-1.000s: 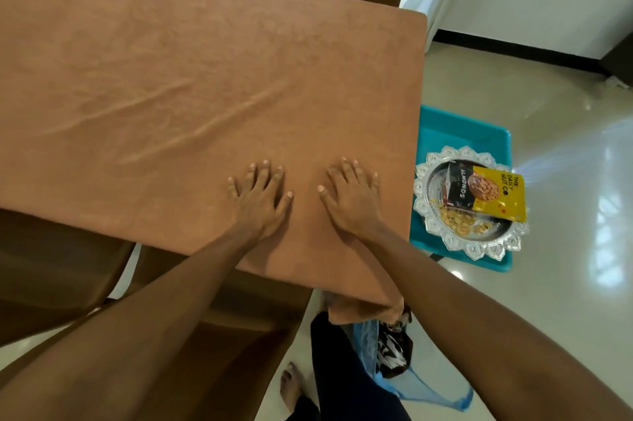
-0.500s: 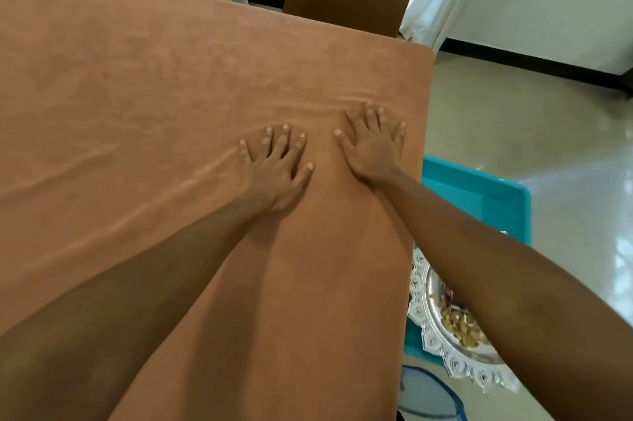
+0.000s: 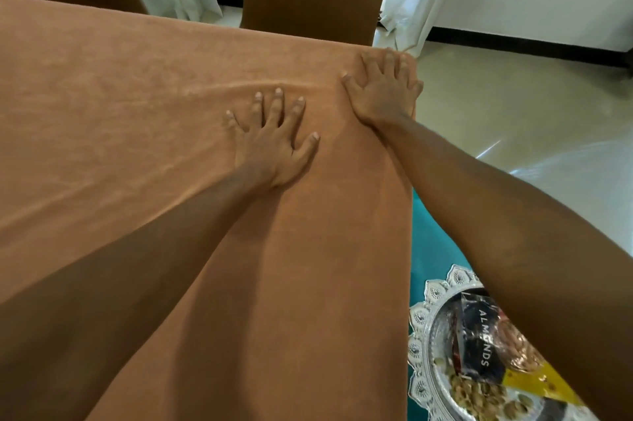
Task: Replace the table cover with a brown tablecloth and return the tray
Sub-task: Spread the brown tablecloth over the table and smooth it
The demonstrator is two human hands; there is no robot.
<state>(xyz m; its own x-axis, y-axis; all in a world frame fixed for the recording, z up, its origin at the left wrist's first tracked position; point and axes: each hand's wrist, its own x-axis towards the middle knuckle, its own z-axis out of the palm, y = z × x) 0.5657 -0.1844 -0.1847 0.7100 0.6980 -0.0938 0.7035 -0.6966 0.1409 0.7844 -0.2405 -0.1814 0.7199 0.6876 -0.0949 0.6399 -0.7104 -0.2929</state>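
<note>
Brown tablecloth [image 3: 137, 119]: spread over the table, with a low crease running left from the hands.
Left hand [image 3: 274, 143]: flat, fingers spread, pressing the cloth right of centre.
Right hand [image 3: 383, 88]: flat, fingers straight, on the far right corner.
Tray [image 3: 431, 335]: silver, off the table's near right edge, holding an almonds packet [image 3: 479, 345], partly under the right forearm.
</note>
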